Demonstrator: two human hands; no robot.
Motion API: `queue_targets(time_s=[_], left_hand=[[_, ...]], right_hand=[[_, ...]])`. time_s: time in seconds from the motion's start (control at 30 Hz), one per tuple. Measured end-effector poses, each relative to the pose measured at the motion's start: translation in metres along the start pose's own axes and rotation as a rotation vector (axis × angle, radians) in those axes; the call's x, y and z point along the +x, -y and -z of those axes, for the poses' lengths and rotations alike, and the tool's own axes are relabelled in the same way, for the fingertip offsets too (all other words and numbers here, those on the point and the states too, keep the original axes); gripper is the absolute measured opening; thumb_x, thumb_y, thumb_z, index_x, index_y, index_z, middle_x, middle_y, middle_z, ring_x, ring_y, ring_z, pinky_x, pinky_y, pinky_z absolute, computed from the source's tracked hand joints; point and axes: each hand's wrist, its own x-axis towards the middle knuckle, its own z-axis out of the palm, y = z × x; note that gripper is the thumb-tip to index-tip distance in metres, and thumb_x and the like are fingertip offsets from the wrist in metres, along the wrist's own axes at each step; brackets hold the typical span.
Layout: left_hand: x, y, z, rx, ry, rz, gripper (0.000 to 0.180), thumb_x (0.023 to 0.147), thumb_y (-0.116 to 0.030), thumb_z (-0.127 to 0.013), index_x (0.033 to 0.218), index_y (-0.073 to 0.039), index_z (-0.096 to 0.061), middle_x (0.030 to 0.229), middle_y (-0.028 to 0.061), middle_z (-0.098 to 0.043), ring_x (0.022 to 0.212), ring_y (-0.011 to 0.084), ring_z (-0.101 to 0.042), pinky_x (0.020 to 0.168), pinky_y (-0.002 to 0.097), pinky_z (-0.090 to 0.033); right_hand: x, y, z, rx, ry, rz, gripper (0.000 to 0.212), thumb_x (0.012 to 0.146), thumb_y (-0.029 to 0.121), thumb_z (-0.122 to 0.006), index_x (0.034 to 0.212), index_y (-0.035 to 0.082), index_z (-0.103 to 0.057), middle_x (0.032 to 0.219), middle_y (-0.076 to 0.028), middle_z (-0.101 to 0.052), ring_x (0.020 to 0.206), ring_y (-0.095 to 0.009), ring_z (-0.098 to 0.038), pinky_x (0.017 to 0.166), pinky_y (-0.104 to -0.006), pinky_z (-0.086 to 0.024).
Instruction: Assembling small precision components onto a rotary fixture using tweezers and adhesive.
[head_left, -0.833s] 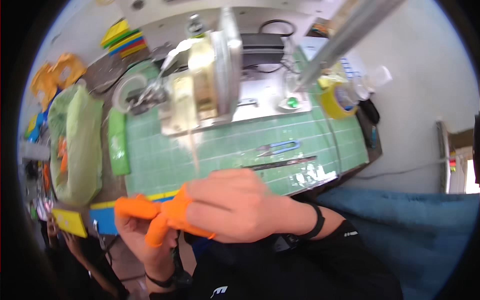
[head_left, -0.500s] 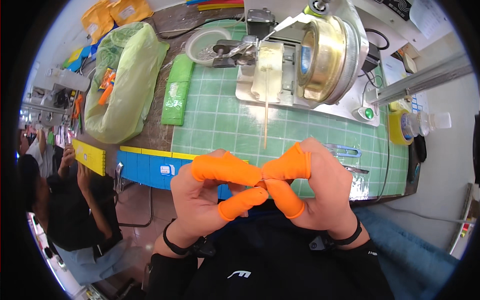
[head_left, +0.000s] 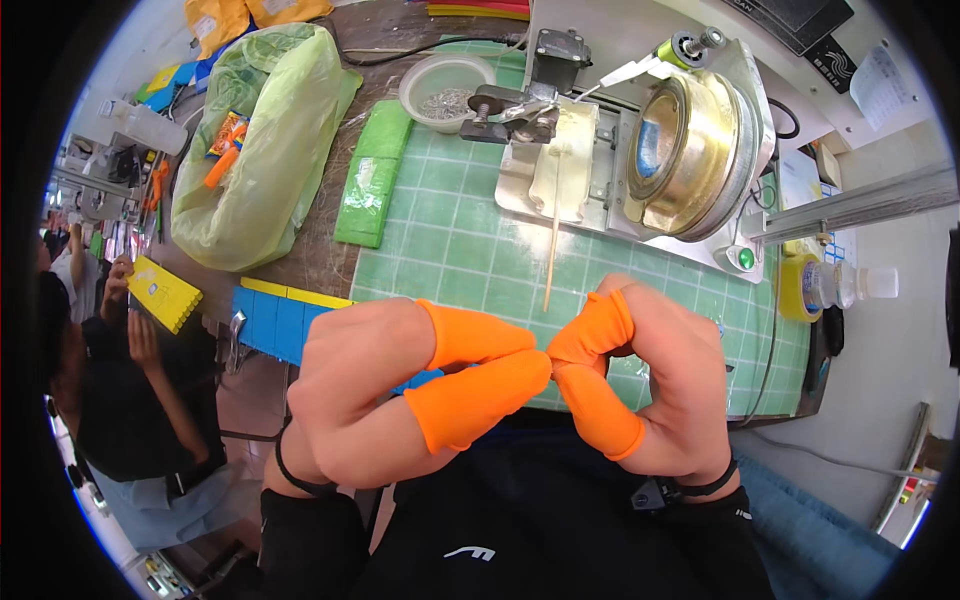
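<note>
Over the near edge of the green gridded mat point(head_left: 460, 235), my two hands meet tip to tip. Orange finger covers sleeve the thumb and forefinger of each. My left hand point(head_left: 365, 385), its back turned up, pinches with the covered fingers lying straight and close together. Bent into a ring, the thumb and forefinger of my right hand point(head_left: 680, 385) press together at their tips, right beside the left ones. Whatever is pinched between them is too small or too hidden to make out. A thin wooden stick point(head_left: 552, 265) points from the bench machine toward my fingertips.
Beyond the mat stands a machine with a gold-coloured wheel point(head_left: 690, 150). Left of it are a bowl of small metal pieces point(head_left: 445, 100), a green packet point(head_left: 373, 175) and a bag-lined container point(head_left: 260, 160). Blue blocks point(head_left: 270, 320) line the near edge. A co-worker holds a yellow block point(head_left: 165, 292).
My left hand has rolled over, showing its back, and its fingers straightened. A thin strand seen between the fingertips before is no longer visible. The view has shifted slightly.
</note>
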Motion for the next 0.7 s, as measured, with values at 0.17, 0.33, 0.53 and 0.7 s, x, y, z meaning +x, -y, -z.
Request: queue_targets(time_s=[0.17, 0.33, 0.53, 0.7], left_hand=[[0.019, -0.004, 0.012, 0.103, 0.019, 0.01, 0.024, 0.069, -0.003, -0.085, 0.092, -0.01, -0.079, 0.09, 0.0084, -0.074, 0.072, 0.0215, -0.067, 0.065, 0.0289, -0.051], [0.042, 0.029, 0.009, 0.233, -0.112, -0.204, 0.022, 0.073, 0.0, -0.08, 0.094, -0.007, -0.076, 0.099, 0.0139, -0.073, 0.081, 0.0252, -0.068, 0.068, 0.0324, -0.052], [0.085, 0.083, 0.003, 0.015, -0.012, -0.021, 0.015, 0.087, 0.002, -0.071, 0.102, 0.002, -0.068, 0.105, 0.0125, -0.072, 0.095, 0.0229, -0.069, 0.087, 0.0313, -0.053], [0.102, 0.099, -0.01, -0.048, 0.066, 0.04, 0.013, 0.092, 0.002, -0.067, 0.105, 0.005, -0.067, 0.101, 0.0101, -0.071, 0.096, 0.0179, -0.068, 0.088, 0.0299, -0.053]], right_hand=[[0.02, 0.007, -0.001, -0.044, -0.093, -0.041, 0.011, 0.08, -0.003, -0.071, 0.086, 0.001, -0.062, 0.078, -0.006, -0.061, 0.065, -0.014, -0.054, 0.059, -0.0252, -0.043], [0.031, -0.007, -0.007, -0.035, -0.168, 0.007, 0.012, 0.095, 0.003, -0.066, 0.105, 0.0, -0.059, 0.09, -0.006, -0.062, 0.066, -0.01, -0.054, 0.06, -0.0224, -0.044], [0.049, -0.051, -0.031, 0.574, -0.268, -0.342, 0.026, 0.106, 0.017, -0.059, 0.126, 0.005, -0.05, 0.111, -0.005, -0.055, 0.077, -0.007, -0.055, 0.07, -0.0226, -0.047], [0.076, -0.085, -0.053, 0.545, -0.597, -0.202, 0.031, 0.111, 0.027, -0.049, 0.137, 0.009, -0.049, 0.107, -0.003, -0.053, 0.084, -0.008, -0.05, 0.083, -0.0246, -0.043]])
